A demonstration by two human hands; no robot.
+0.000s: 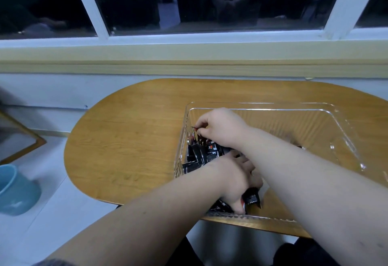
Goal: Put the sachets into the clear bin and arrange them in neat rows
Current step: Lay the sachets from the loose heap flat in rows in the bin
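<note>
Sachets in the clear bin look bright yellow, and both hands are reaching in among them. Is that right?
Not quite. The sachets are black with bits of red and white, not yellow, as the head view shows. The rest holds: they lie in the clear bin, and the left hand and right hand are both reaching in among them.

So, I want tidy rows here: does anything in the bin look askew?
Yes. The sachets in the left end of the bin lie jumbled, tilted at different angles and overlapping, not in rows. The right hand pinches one by its edge; the left hand holds more near the front wall.
</note>
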